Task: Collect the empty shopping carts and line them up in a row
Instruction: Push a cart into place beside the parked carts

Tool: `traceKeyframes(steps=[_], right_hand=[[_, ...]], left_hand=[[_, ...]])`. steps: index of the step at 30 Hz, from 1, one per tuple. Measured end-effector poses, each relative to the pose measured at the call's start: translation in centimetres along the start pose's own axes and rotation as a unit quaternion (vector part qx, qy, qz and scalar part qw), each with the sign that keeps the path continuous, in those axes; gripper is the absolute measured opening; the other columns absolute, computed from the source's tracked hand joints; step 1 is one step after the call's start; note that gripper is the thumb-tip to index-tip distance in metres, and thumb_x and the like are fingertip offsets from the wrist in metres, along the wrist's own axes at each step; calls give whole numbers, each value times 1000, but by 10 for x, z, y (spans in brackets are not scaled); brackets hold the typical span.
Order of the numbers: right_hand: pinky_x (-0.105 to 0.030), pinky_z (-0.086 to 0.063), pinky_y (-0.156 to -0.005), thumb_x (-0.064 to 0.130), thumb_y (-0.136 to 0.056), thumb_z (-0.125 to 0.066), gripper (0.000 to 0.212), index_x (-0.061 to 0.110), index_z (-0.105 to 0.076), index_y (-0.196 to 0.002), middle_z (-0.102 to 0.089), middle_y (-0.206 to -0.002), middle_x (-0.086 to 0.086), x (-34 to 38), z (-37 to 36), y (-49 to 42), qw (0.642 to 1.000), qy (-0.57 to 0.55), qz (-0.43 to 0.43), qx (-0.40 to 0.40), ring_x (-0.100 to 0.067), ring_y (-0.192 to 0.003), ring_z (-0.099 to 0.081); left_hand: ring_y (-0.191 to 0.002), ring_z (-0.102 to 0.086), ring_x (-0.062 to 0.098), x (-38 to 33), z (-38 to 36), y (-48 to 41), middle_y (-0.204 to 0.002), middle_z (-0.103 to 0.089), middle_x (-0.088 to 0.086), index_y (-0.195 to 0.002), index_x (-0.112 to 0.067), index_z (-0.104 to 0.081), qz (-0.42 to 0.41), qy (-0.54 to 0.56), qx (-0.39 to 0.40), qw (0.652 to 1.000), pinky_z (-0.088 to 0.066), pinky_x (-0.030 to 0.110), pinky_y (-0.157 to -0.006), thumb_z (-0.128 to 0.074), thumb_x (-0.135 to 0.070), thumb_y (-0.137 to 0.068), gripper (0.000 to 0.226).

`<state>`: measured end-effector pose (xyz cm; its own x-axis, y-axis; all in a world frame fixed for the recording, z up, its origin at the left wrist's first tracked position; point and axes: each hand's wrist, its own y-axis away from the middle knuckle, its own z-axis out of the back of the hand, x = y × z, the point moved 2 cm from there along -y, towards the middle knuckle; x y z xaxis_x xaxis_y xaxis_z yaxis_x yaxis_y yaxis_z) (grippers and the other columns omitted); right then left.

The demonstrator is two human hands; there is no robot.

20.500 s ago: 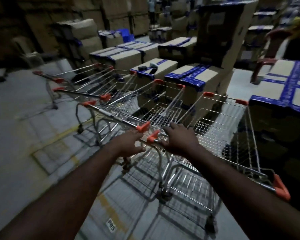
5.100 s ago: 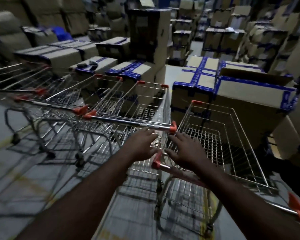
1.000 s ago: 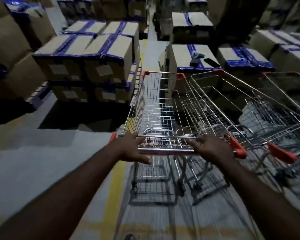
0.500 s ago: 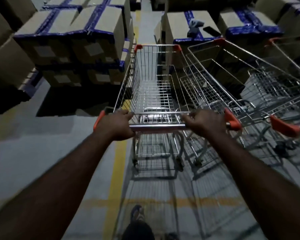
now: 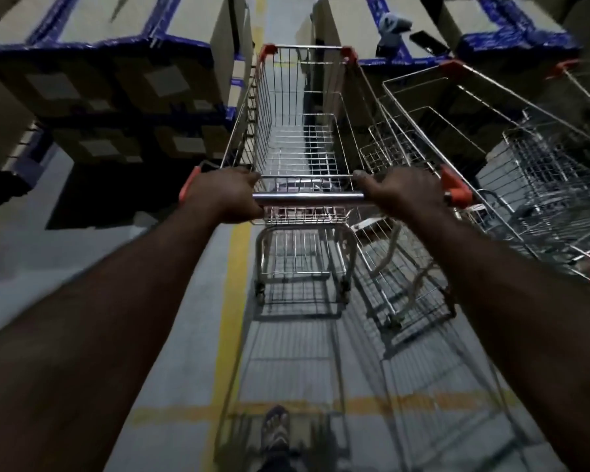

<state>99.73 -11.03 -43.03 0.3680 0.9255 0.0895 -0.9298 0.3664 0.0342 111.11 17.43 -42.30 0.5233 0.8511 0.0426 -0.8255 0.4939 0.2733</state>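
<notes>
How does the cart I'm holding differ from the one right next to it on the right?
The left hand and right hand grip the held cart by its handle; the neighbouring cart is untouched. The held cart points straight ahead beside the yellow floor line; the neighbouring cart sits angled to it. Both are wire, orange-trimmed and look empty.
</notes>
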Motion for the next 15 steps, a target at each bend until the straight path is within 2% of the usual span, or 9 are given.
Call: traceKeyframes(steps=[3, 5, 8, 9, 10, 11, 12, 13, 15], right_hand=[[-35, -49, -79, 88, -87, -16, 89, 17, -69, -76, -66, -75, -8, 0, 2, -25, 1000, 2, -12, 11, -26, -73, -63], [-39, -50, -84, 90, -85, -14, 93, 16, -69, -74, -66, -76, -11, -1, 3, -34, 1000, 2, -16, 21, -28, -75, -63], [-40, -51, -88, 96, -76, -3, 104, 17, -71, -79, -67, -75, -9, -3, 6, -36, 999, -14, -5, 41, -27, -77, -65], [-40, -50, -90, 99, -70, 1, 112, 19, -74, -89, -69, -76, -7, -2, 9, -32, 998, -21, 5, 53, -26, -80, -66], [-40, -49, -92, 101, -65, 4, 119, 22, -74, -105, -71, -80, -6, -2, 11, -28, 997, -25, 17, 69, -26, -86, -67], [-41, -48, -96, 103, -61, 4, 124, 25, -67, -125, -73, -89, -8, -3, 13, -23, 996, -24, 27, 87, -28, -98, -68], [-44, -45, -101, 105, -57, 3, 129, 27, -53, -144, -74, -103, -10, -3, 16, -17, 993, -21, 38, 106, -31, -113, -64], [-47, -42, -107, 107, -55, 2, 132, 30, -37, -154, -71, -120, -13, -5, 17, -11, 991, -16, 50, 125, -34, -126, -58], [-53, -38, -113, 109, -54, -5, 132, 33, -20, -160, -54, -147, -16, -5, 21, 2, 985, 0, 74, 159, -39, -138, -47]], left_hand=[[-137, -46, 23, -2, 8, -16, -154, -43, -8, -150, -38, -37, 9, -2, -8, 1000, -25, 57, -113, -63, -70, -74, 87], [-134, -49, 25, -2, 11, -21, -149, -51, -6, -148, -37, -41, 16, 5, -5, 1000, -28, 54, -112, -65, -69, -72, 86], [-132, -50, 26, -5, 13, -18, -147, -52, -3, -147, -34, -43, 14, 10, -4, 1000, -32, 51, -109, -68, -64, -73, 84], [-133, -49, 26, -6, 13, -16, -149, -50, -3, -148, -33, -43, 13, 15, -4, 1000, -30, 52, -110, -68, -62, -74, 83], [-134, -48, 26, -7, 12, -13, -151, -48, -3, -149, -34, -41, 13, 20, -3, 1000, -28, 54, -111, -67, -60, -75, 83], [-135, -47, 25, -8, 10, -9, -153, -45, -4, -150, -35, -39, 13, 23, 0, 1000, -25, 56, -112, -67, -60, -75, 84], [-136, -46, 24, -8, 8, -6, -154, -44, -5, -150, -36, -38, 16, 27, 5, 1000, -24, 58, -113, -67, -60, -73, 86], [-136, -46, 24, -8, 7, -2, -154, -44, -7, -150, -37, -37, 20, 34, 9, 999, -23, 59, -114, -66, -59, -72, 87], [-136, -47, 23, -10, 4, 9, -153, -46, -7, -149, -39, -38, 27, 46, 10, 999, -22, 60, -114, -66, -56, -70, 86]])
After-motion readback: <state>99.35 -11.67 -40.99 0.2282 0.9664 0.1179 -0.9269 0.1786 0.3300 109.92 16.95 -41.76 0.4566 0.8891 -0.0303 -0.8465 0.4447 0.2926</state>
